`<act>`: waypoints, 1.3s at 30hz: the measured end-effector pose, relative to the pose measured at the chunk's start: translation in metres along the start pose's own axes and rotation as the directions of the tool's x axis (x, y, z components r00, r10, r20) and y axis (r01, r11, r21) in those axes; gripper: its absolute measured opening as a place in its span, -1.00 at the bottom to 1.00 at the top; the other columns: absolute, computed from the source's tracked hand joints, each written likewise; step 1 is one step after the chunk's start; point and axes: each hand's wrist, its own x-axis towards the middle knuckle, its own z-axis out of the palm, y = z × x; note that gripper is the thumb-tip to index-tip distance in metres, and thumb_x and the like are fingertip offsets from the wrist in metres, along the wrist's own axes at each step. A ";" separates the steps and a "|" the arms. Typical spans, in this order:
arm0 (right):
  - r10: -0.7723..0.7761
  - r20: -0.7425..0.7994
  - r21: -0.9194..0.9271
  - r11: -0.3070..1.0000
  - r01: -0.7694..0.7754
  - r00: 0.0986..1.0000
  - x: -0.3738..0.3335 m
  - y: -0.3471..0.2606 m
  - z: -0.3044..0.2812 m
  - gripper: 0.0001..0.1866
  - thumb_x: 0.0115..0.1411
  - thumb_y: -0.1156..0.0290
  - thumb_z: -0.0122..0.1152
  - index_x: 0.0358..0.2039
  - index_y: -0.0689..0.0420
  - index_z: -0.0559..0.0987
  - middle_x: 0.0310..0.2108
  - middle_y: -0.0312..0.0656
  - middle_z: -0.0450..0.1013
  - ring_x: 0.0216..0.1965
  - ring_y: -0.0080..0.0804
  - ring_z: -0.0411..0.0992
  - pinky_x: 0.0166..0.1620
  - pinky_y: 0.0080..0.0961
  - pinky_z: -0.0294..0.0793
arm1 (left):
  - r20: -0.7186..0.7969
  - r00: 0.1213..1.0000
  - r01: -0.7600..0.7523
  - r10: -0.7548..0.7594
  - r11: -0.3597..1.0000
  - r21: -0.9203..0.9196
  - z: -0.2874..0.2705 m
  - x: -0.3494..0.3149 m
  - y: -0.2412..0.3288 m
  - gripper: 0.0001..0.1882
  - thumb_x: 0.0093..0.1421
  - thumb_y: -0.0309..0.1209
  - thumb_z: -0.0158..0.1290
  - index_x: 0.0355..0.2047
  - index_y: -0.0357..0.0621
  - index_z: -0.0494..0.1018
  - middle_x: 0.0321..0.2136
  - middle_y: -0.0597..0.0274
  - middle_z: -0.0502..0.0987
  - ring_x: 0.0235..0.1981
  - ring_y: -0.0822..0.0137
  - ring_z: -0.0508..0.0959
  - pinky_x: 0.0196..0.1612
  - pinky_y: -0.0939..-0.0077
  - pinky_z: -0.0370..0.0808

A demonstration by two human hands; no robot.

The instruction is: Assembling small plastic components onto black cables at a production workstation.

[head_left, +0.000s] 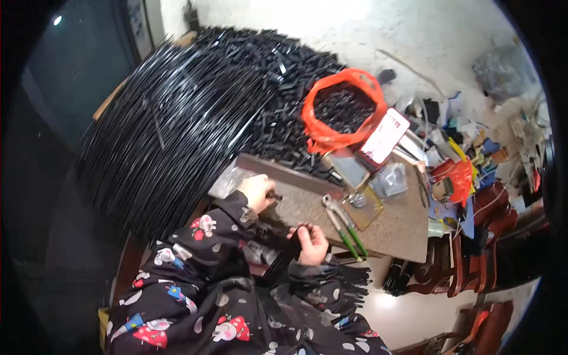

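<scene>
My left hand [255, 193] is over the near left part of the worktable [390, 228], closed on a small black plastic piece [274, 195] that sticks out past the fingertips. Lower and to the right, at the table's front edge, my right hand [312, 244] has its fingers curled in with the thumb on top. Something dark shows by that thumb, too small to make out. To the right of my hands lie pliers with green handles [345, 228]. A dark metal bar [290, 176] runs across the table just beyond my left hand.
A large heap of long black strips [171, 136] rises at the left. Small black pieces [278, 130] pile up behind the bar, beside a red plastic bag [309, 121] full of them. A lit phone [386, 136] stands at the right, near clutter and a clear bag [390, 180].
</scene>
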 end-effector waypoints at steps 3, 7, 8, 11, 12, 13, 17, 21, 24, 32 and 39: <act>-0.066 0.018 0.071 0.995 0.065 0.998 -0.002 0.007 0.007 -0.88 0.13 0.56 0.00 -0.32 0.35 0.42 -0.44 -0.10 0.45 -0.45 -0.46 0.40 -0.32 -0.59 0.40 | 0.023 0.972 0.191 -0.235 0.724 -0.663 -0.005 -0.026 0.003 -0.93 0.00 -0.48 0.09 -0.56 -0.15 0.42 -0.58 0.29 0.37 -0.50 0.41 0.42 -0.41 0.49 0.37; -0.056 0.026 0.046 0.997 0.055 0.998 -0.009 0.013 0.012 -0.88 0.13 0.57 0.00 -0.32 0.34 0.42 -0.46 -0.17 0.43 -0.44 -0.48 0.40 -0.31 -0.63 0.38 | -0.252 0.921 -0.156 -0.297 0.310 -0.938 0.002 -0.018 0.025 -0.88 0.13 -0.38 -0.03 -0.45 -0.16 0.37 -0.45 0.33 0.38 -0.49 0.53 0.36 -0.37 0.62 0.32; -0.066 0.058 -0.007 0.998 0.067 0.996 -0.012 0.012 0.016 -0.88 0.13 0.57 0.00 -0.32 0.34 0.42 -0.46 -0.19 0.43 -0.44 -0.50 0.39 -0.33 -0.65 0.37 | -0.177 0.938 -0.097 -0.297 0.263 -0.960 -0.009 -0.018 0.039 -0.86 0.13 -0.38 -0.03 -0.46 -0.19 0.37 -0.40 0.29 0.38 -0.45 0.54 0.37 -0.36 0.63 0.32; -0.100 0.098 -0.104 0.989 0.110 0.990 -0.019 0.008 0.026 -0.87 0.12 0.58 0.01 -0.31 0.34 0.43 -0.47 -0.22 0.43 -0.44 -0.55 0.38 -0.34 -0.68 0.35 | -0.228 0.971 -0.183 -0.075 0.384 -0.905 -0.030 -0.013 0.066 -0.86 0.14 -0.40 -0.04 -0.46 -0.23 0.36 -0.41 0.27 0.39 -0.44 0.53 0.38 -0.35 0.64 0.33; -0.120 0.106 -0.150 0.979 0.135 0.987 -0.021 0.008 0.028 -0.87 0.12 0.58 0.01 -0.31 0.34 0.43 -0.46 -0.23 0.43 -0.44 -0.57 0.37 -0.35 -0.70 0.35 | -0.293 0.956 -0.275 0.016 0.394 -0.877 -0.028 -0.012 0.066 -0.85 0.14 -0.40 -0.04 -0.47 -0.24 0.36 -0.42 0.26 0.39 -0.45 0.52 0.37 -0.36 0.64 0.33; -0.123 0.100 -0.149 0.979 0.137 0.987 -0.022 0.008 0.027 -0.87 0.12 0.58 0.01 -0.31 0.34 0.43 -0.46 -0.23 0.43 -0.44 -0.57 0.37 -0.35 -0.70 0.35 | -0.253 0.966 -0.245 0.041 0.437 -0.865 -0.034 -0.014 0.069 -0.77 0.18 -0.32 -0.09 -0.51 -0.23 0.34 -0.36 0.16 0.38 -0.42 0.45 0.39 -0.32 0.58 0.36; -0.092 0.139 -0.180 0.977 0.117 0.986 -0.026 0.003 0.032 -0.88 0.12 0.57 0.03 -0.32 0.32 0.44 -0.46 -0.22 0.44 -0.44 -0.57 0.39 -0.29 -0.68 0.36 | -0.079 0.926 -0.066 -0.370 0.048 -0.997 -0.038 -0.028 0.064 -0.76 0.17 -0.30 -0.06 -0.53 -0.20 0.31 -0.48 0.20 0.41 -0.55 0.48 0.40 -0.55 0.64 0.34; -0.183 0.102 -0.157 0.968 0.197 0.978 -0.015 0.014 0.011 -0.86 0.14 0.51 0.01 -0.30 0.29 0.43 -0.45 -0.24 0.44 -0.44 -0.56 0.39 -0.28 -0.66 0.38 | 0.286 0.872 0.279 -0.398 -0.077 -0.957 -0.030 -0.049 0.032 -0.87 0.09 -0.42 0.01 -0.54 -0.17 0.34 -0.63 0.31 0.37 -0.67 0.58 0.27 -0.67 0.73 0.15; -0.057 0.097 -0.049 0.997 0.062 0.994 -0.019 0.010 0.017 -0.86 0.15 0.50 0.00 -0.30 0.28 0.43 -0.43 -0.25 0.43 -0.41 -0.58 0.37 -0.27 -0.68 0.36 | 0.523 0.807 0.435 -0.275 -0.324 -0.840 -0.027 -0.079 0.038 -0.82 -0.03 -0.58 0.04 -0.36 -0.33 0.41 -0.59 0.32 0.39 -0.61 0.56 0.31 -0.56 0.77 0.22; -0.136 -0.058 0.140 0.980 0.143 0.989 -0.031 0.009 0.038 -0.84 0.08 0.58 0.09 -0.30 0.23 0.37 -0.38 -0.27 0.38 -0.32 -0.61 0.33 -0.18 -0.70 0.28 | 0.532 0.845 0.408 -0.059 -0.571 -0.712 0.000 -0.079 0.046 -0.75 0.05 -0.58 -0.01 -0.21 -0.31 0.36 -0.32 0.15 0.47 -0.41 0.46 0.45 -0.37 0.69 0.43; -0.074 -0.019 0.134 0.988 0.076 0.997 -0.030 0.015 0.033 -0.80 0.04 0.58 0.13 -0.30 0.22 0.35 -0.38 -0.29 0.36 -0.36 -0.64 0.30 -0.23 -0.73 0.26 | 0.463 0.883 0.390 -0.078 -0.428 -0.815 0.000 -0.080 0.046 -0.72 -0.06 -0.59 0.09 -0.27 -0.26 0.38 -0.29 0.10 0.47 -0.30 0.33 0.49 -0.24 0.49 0.45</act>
